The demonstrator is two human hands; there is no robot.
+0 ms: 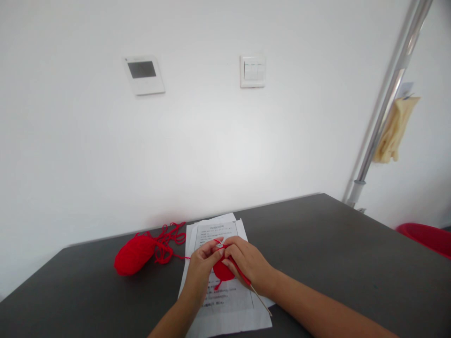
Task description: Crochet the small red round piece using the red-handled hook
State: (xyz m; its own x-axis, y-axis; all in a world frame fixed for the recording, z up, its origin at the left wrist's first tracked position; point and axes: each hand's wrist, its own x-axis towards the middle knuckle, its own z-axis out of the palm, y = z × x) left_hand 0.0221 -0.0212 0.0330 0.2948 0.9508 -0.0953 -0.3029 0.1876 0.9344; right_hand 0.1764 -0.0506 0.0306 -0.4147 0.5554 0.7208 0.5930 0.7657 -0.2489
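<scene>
Both hands meet over a printed sheet (225,300) on the dark table (334,249). My left hand (201,266) pinches a small round red crocheted piece (222,271) with yarn running over its fingers. My right hand (247,259) is closed around a crochet hook (253,291) whose red-sleeved shaft and pale end stick out toward me; its tip is hidden at the red piece. A red yarn ball (134,254) lies to the left, with loose loops of yarn (169,241) trailing toward my hands.
A white wall stands just behind the table, carrying a small control panel (143,75) and a light switch (252,71). At the right a metal pole (387,103) rises with yellowish gloves (393,131) hanging on it. A red basin (428,237) sits beyond the table's right edge.
</scene>
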